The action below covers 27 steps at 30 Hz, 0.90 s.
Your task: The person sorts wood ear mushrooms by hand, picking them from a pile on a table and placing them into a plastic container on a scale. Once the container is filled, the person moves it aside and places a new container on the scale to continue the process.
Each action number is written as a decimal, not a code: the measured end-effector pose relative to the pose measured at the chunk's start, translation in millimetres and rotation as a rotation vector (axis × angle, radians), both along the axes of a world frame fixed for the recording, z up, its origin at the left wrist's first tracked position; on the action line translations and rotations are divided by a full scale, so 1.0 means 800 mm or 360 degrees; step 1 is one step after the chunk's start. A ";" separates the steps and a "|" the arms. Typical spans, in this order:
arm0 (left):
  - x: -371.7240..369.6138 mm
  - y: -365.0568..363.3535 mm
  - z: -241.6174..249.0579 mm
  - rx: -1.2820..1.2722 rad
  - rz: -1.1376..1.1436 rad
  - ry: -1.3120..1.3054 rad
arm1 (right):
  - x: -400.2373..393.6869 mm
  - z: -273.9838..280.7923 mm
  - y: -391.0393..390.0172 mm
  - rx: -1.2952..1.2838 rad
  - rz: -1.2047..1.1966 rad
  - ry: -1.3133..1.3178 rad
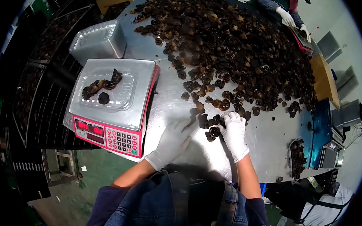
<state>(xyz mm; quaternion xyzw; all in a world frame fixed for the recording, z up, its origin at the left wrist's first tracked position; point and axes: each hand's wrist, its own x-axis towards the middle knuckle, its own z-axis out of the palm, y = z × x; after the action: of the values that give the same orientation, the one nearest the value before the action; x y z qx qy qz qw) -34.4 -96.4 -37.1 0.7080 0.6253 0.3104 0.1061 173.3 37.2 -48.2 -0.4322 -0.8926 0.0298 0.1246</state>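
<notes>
My right hand point(234, 134), in a white glove, has its fingers curled down on dark, glossy wood ear mushrooms point(214, 131) at the near edge of the heap. On the steel table to their left is my left hand point(172, 144), also gloved, its fingers stretched out and slightly blurred. A dark smear by its fingertips could be a mushroom or a shadow. The red-and-silver scale point(138, 110) stands to the left of this hand. A clear plastic tray point(126, 94) rests on its pan, with several mushroom pieces point(104, 84) inside.
A large mushroom heap point(241, 46) covers the back of the steel table point(177, 100). Stacked clear trays point(98, 41) stand behind the scale. A filled tray point(297, 158) lies at right. Another person's gloved hands point(286, 17) are at the far side; another person point(327, 204) is at lower right.
</notes>
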 end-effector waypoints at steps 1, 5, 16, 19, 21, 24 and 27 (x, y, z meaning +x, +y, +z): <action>-0.001 -0.002 0.000 0.0001 0.0008 0.0000 | 0.006 -0.003 -0.001 0.0012 0.0006 0.0039; -0.002 -0.006 -0.007 -0.0020 0.0038 0.0058 | 0.022 -0.015 0.002 0.0063 0.0016 0.0081; 0.002 -0.003 -0.010 0.0027 0.0062 0.0038 | -0.029 0.005 0.022 0.0109 -0.0069 -0.0485; 0.004 -0.001 -0.012 0.0002 0.0079 0.0039 | -0.020 -0.004 0.024 0.0162 -0.0050 -0.0308; 0.006 0.001 -0.009 -0.0028 0.0087 0.0058 | -0.014 -0.006 0.021 0.0186 -0.0053 -0.0033; 0.003 0.009 -0.006 -0.0046 0.0089 0.0025 | 0.012 0.021 -0.008 0.0156 -0.0114 0.0317; -0.005 0.019 -0.001 -0.0060 0.0135 -0.0005 | 0.087 0.061 -0.065 0.0005 -0.0124 0.0330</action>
<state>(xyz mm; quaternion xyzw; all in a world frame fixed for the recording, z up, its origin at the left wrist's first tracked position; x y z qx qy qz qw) -38.6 -81.6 -37.8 0.6783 0.6603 0.3040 0.1071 243.0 -14.6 0.9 -0.4611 -0.8574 0.0679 0.2181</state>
